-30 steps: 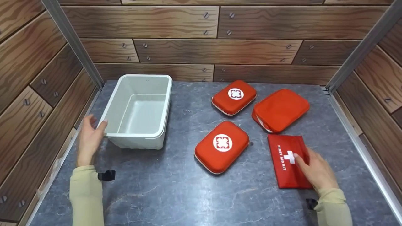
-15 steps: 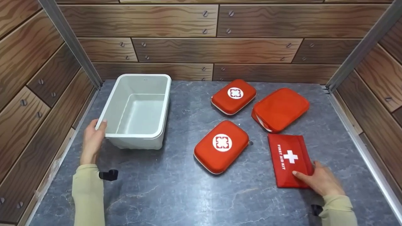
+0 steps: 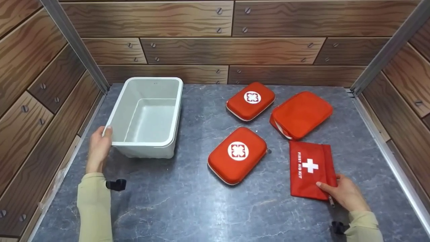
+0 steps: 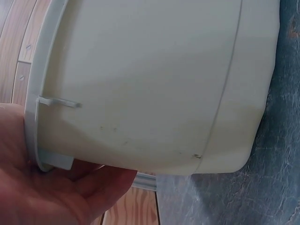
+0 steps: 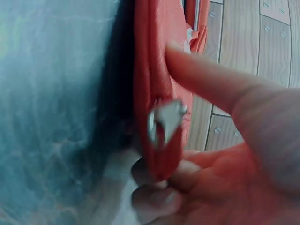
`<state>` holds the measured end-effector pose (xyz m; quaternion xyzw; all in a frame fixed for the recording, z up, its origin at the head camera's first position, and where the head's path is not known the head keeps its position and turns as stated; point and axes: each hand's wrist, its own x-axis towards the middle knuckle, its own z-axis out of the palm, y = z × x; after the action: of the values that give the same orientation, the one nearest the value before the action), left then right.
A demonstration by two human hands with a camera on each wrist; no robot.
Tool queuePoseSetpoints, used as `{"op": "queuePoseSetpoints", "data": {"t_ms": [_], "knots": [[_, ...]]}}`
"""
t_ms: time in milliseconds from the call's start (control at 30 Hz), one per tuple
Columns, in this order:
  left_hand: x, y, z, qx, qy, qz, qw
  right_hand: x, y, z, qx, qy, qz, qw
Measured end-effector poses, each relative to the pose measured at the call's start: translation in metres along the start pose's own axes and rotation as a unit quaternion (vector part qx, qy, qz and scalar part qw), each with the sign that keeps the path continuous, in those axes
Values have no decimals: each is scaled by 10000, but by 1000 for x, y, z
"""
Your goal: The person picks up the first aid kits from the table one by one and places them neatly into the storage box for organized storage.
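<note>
At the near left corner of a light grey plastic bin (image 3: 142,145), my left hand (image 3: 99,148) grips the rim, thumb on top and fingers against the outer wall. The left wrist view shows the bin's wall (image 4: 150,84) close up, with the fingers bent under its rim. My right hand (image 3: 347,191) pinches the near right corner of a flat red first aid pouch (image 3: 309,173), thumb on its face and fingers beneath. In the right wrist view, a metal zipper pull (image 5: 164,122) hangs at the pouch's edge, which is raised off the table.
Two red hard cases with white cross emblems, a larger one (image 3: 238,168) and a smaller one (image 3: 251,107), lie mid-table. A plain red case (image 3: 302,114) lies just beyond the pouch. Wood-patterned walls (image 3: 188,50) enclose the grey marbled tabletop (image 3: 188,208).
My right hand has slid from the pouch's right side to its near corner and now pinches it. The pouch has tilted and turned slightly. My left hand has closed onto the bin's rim.
</note>
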<state>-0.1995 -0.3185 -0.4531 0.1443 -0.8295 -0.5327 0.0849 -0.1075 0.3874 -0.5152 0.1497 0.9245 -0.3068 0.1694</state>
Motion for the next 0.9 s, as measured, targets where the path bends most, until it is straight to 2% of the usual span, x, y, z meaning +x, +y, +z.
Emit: {"op": "queuePoseSetpoints", "data": {"t_ms": [267, 433, 500, 600, 733, 900], "knots": [[-1, 0, -1, -3, 2, 67, 10000, -3, 7, 1, 659, 456, -762, 9939], [-1, 0, -1, 55, 41, 66, 10000, -7, 6, 2, 851, 605, -834, 9910], [-1, -1, 0, 39, 38, 66, 10000, -10, 5, 2, 1085, 587, -839, 9888], [-2, 0, 0, 38, 21, 75, 10000, -13, 4, 3, 1556, 610, -885, 9819], [-3, 0, 0, 78, 51, 45, 9999, -16, 3, 5, 2191, 728, -1024, 9676], [-3, 1, 1, 164, 125, 50, 9998, -16, -1, 8, 2580, 952, -1167, 9544]]}}
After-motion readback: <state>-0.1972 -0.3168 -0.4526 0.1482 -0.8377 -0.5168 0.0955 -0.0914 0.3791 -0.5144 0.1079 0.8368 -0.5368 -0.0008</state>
